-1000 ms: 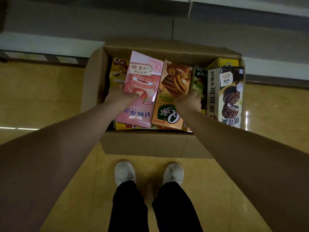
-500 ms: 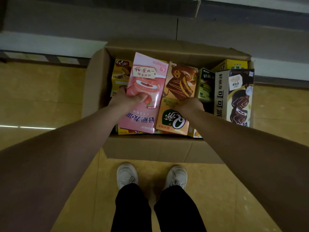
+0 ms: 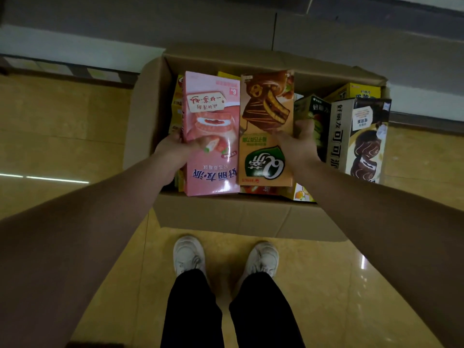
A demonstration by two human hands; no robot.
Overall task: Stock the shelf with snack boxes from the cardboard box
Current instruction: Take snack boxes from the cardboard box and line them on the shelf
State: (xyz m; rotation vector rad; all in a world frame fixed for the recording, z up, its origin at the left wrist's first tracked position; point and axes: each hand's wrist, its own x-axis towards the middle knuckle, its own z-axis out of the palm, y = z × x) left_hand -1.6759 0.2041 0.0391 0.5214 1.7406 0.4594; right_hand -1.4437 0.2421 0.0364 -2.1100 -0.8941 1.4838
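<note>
An open cardboard box [image 3: 221,214] stands on the floor in front of my feet, full of snack boxes. My left hand [image 3: 175,149] grips the left edge of a pink snack box [image 3: 213,172], thumb on its front. My right hand [image 3: 298,144] grips the right edge of an orange snack box [image 3: 263,104] with a chocolate pie picture. Both boxes are raised side by side above the carton. Inside remain a dark cocoa-pie box [image 3: 361,136], a green box [image 3: 316,114] and yellow boxes [image 3: 356,92].
The base of a grey shelf unit [image 3: 226,23] runs along the top, just behind the carton. Tan glossy floor tiles [image 3: 62,136] surround the carton. My white shoes [image 3: 188,254] stand close to its near wall.
Both hands have lifted the pink and orange boxes up out of the carton and brought them level, side by side. The view has closed in on the carton.
</note>
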